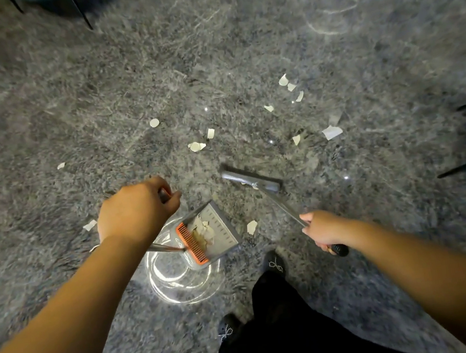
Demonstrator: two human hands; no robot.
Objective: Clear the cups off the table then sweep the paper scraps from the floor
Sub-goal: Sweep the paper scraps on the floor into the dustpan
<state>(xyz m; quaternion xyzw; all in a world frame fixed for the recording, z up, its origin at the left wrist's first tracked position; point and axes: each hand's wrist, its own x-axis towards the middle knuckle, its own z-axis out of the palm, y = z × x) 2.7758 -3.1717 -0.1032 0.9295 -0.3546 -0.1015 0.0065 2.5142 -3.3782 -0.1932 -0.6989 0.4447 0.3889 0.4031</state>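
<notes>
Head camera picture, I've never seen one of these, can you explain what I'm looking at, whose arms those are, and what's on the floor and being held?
This is a single picture from a wide-angle camera worn on a person's head, looking down, so the two bare arms are the wearer's own. There is no robot. The left hand grips the upright handle of a grey dustpan, which stands on the speckled grey floor and already holds some paper scraps. It has an orange comb along one edge. The right hand grips a broom handle; the broom head rests on the floor just beyond the pan. More white paper scraps lie scattered farther out, not yet swept. The person's dark shoes show at the bottom.
</notes>
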